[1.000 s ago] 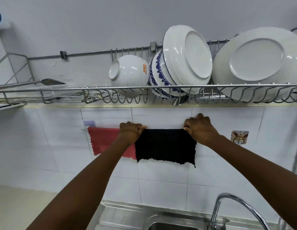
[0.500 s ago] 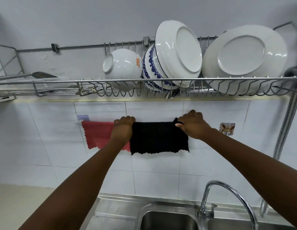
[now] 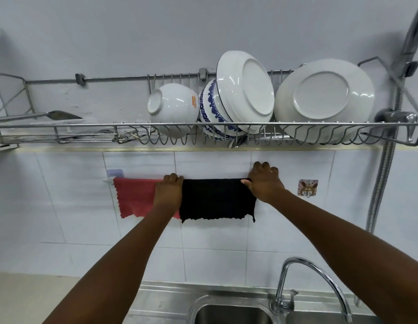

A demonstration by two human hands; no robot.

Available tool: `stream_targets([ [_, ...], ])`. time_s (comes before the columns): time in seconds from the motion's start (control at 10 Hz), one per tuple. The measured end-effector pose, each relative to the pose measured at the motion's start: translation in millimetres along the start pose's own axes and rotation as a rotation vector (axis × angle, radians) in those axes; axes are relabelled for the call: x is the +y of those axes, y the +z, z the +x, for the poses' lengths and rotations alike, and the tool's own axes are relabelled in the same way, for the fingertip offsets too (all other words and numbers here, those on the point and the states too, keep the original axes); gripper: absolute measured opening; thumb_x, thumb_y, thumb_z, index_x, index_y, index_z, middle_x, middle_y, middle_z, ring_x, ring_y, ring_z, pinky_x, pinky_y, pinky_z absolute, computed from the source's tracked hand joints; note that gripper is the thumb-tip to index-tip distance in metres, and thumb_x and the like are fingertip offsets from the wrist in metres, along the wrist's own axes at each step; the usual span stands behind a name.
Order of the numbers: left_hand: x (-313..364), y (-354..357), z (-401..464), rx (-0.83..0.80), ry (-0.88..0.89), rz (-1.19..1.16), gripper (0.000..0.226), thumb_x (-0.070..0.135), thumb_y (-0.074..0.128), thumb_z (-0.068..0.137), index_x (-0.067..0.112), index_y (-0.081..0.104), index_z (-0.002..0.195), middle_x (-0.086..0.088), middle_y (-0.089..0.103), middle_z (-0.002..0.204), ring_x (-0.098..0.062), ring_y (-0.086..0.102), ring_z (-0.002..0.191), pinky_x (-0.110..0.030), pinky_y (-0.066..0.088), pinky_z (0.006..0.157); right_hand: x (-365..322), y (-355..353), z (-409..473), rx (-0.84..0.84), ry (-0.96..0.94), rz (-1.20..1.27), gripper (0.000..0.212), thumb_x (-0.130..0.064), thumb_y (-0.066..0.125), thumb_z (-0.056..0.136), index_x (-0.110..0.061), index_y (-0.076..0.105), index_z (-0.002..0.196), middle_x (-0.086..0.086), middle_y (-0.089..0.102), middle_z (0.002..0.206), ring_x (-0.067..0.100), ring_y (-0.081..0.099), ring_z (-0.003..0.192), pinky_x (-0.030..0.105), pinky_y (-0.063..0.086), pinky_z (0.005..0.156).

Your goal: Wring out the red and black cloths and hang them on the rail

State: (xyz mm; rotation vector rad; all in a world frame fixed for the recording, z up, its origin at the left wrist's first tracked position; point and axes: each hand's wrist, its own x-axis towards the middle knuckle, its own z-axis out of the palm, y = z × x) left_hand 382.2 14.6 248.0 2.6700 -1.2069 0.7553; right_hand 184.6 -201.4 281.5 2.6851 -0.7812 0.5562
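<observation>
A black cloth [image 3: 216, 199] hangs spread over a wall rail, whose white left end [image 3: 108, 180] sticks out beside a red cloth [image 3: 135, 198]. The red cloth hangs on the rail to the left, its right edge tucked behind my left wrist. My left hand [image 3: 169, 191] grips the black cloth's top left corner at the rail. My right hand [image 3: 264, 181] pinches the top right corner, thumb in front and fingers over the top. The rail under both cloths is hidden.
A wire dish rack [image 3: 203, 134] with bowls and plates [image 3: 322, 99] hangs just above the hands. Below are a steel sink [image 3: 229, 312] and a curved tap [image 3: 304, 277]. A sticker hook [image 3: 307, 188] is on the tiles at right, a flexible hose [image 3: 381, 178] beyond it.
The view has tilted, so everything sits lower in frame. Both hands stay on the black cloth's top corners; the cloth looks stretched a little flatter along the rail.
</observation>
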Motion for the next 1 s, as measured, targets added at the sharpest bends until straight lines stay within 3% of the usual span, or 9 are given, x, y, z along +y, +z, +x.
stream_targets([
  [0.1, -6.6, -0.4, -11.0, -0.026, 0.047, -0.08, 0.077, 0.021, 0.065, 0.083, 0.013, 0.024, 0.147, -0.013, 0.043, 0.145, -0.03, 0.041, 0.134, -0.046, 0.041, 0.106, 2.2, 2.0, -15.2, 0.094, -0.033, -0.019, 0.043, -0.047, 0.038, 0.092, -0.012, 0.063, 0.1, 0.01, 0.059, 0.106, 0.031, 0.05, 0.096, 0.044, 0.042, 0.083],
  [0.2, -8.2, 5.6, -23.1, -0.067, 0.121, -0.111, 0.088, 0.022, 0.067, 0.082, 0.019, 0.012, 0.15, -0.016, 0.024, 0.155, -0.034, 0.027, 0.142, -0.052, 0.03, 0.114, -4.0, 9.7, -37.0, 0.289, -0.031, -0.059, 0.036, -0.044, 0.049, 0.087, -0.013, 0.066, 0.096, 0.006, 0.067, 0.095, 0.03, 0.057, 0.09, 0.039, 0.044, 0.075],
  [0.3, -3.1, 11.0, -26.5, -0.059, 0.108, -0.125, 0.08, 0.023, 0.058, 0.089, 0.02, 0.009, 0.151, -0.014, 0.013, 0.16, -0.032, 0.016, 0.146, -0.049, 0.021, 0.117, -18.4, 21.2, -48.0, 0.278, -0.096, -0.021, 0.051, -0.045, 0.051, 0.084, -0.011, 0.055, 0.122, 0.009, 0.063, 0.123, 0.032, 0.053, 0.115, 0.045, 0.044, 0.088],
  [0.4, -1.2, 15.4, -29.6, -0.017, 0.064, -0.152, 0.078, 0.024, 0.055, 0.089, 0.018, 0.009, 0.151, -0.008, 0.01, 0.162, -0.027, 0.013, 0.148, -0.051, 0.016, 0.119, -24.7, 29.3, -53.0, 0.046, -0.046, -0.065, 0.076, -0.054, 0.045, 0.087, -0.01, 0.023, 0.145, 0.009, 0.027, 0.155, 0.034, 0.018, 0.143, 0.056, 0.019, 0.113],
  [0.5, -0.1, 20.0, -35.1, 0.006, -0.015, -0.155, 0.082, 0.026, 0.054, 0.088, 0.014, 0.003, 0.152, -0.005, 0.005, 0.163, -0.027, 0.008, 0.149, -0.053, 0.009, 0.12, -26.2, 36.2, -57.9, 0.027, -0.024, -0.133, 0.082, -0.055, 0.044, 0.087, -0.009, 0.013, 0.147, 0.011, 0.014, 0.159, 0.036, 0.004, 0.146, 0.06, 0.007, 0.115],
  [0.7, 10.7, 18.9, -29.3, -0.022, -0.072, -0.112, 0.084, 0.029, 0.052, 0.089, 0.012, -0.001, 0.151, -0.008, 0.002, 0.163, -0.032, 0.005, 0.149, -0.058, 0.007, 0.119, -32.1, 38.7, -57.3, 0.097, 0.094, -0.045, 0.072, -0.041, 0.049, 0.087, -0.008, 0.021, 0.144, 0.013, 0.025, 0.155, 0.035, 0.013, 0.145, 0.059, 0.012, 0.115],
  [0.9, 23.7, 27.2, -59.1, 0.033, -0.136, -0.262, 0.082, 0.019, 0.053, 0.089, 0.014, 0.001, 0.152, -0.011, -0.002, 0.162, -0.036, -0.003, 0.149, -0.055, 0.012, 0.12, -19.4, 35.6, -62.9, 0.009, 0.062, -0.093, 0.077, -0.047, 0.046, 0.088, -0.011, 0.012, 0.147, 0.01, 0.014, 0.159, 0.041, 0.008, 0.144, 0.061, 0.008, 0.115],
  [1.0, 37.9, 34.5, -90.8, -0.046, -0.142, -0.205, 0.08, 0.019, 0.049, 0.091, 0.013, -0.003, 0.152, -0.014, -0.005, 0.162, -0.038, -0.004, 0.148, -0.053, 0.009, 0.12, -6.2, 31.1, -80.1, 0.026, 0.049, -0.028, 0.074, -0.046, 0.044, 0.09, -0.013, 0.012, 0.148, 0.007, 0.011, 0.16, 0.034, 0.005, 0.147, 0.059, 0.009, 0.115],
])
